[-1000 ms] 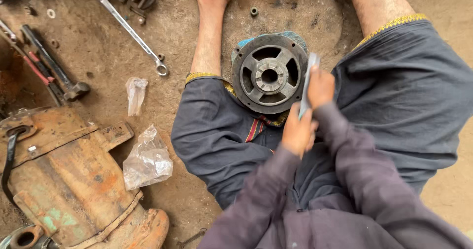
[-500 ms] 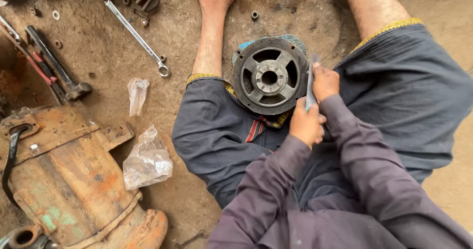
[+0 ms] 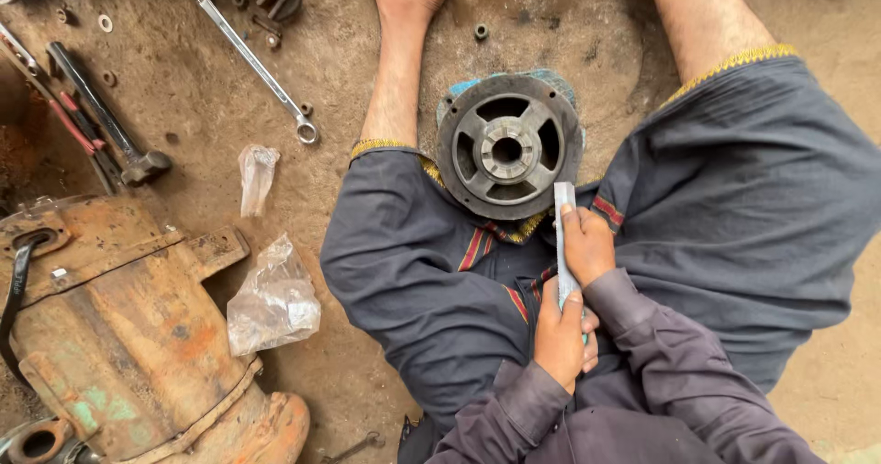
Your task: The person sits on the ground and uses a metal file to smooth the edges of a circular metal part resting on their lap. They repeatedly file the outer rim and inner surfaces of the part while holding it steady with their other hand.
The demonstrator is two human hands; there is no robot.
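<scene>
Even, soft daylight, no single clear source; scene moderately bright. Shadows faint and diffuse: thin dark edge under wrench [image 3: 252, 60] on dirt floor [image 3: 184, 106], soft shade beneath rusty orange housing [image 3: 119, 326] at floor's lower left. Dark cloth between legs reads murky, folds low in contrast. Mild sheen on crumpled plastic bag [image 3: 273, 299] and on pale flat strip [image 3: 564, 244] held in hands; no hard glare. Focus sharp across centre, pulley wheel [image 3: 507, 147] crisp. Slight wide-angle stretch toward corners; sleeves at bottom edge a little soft.
</scene>
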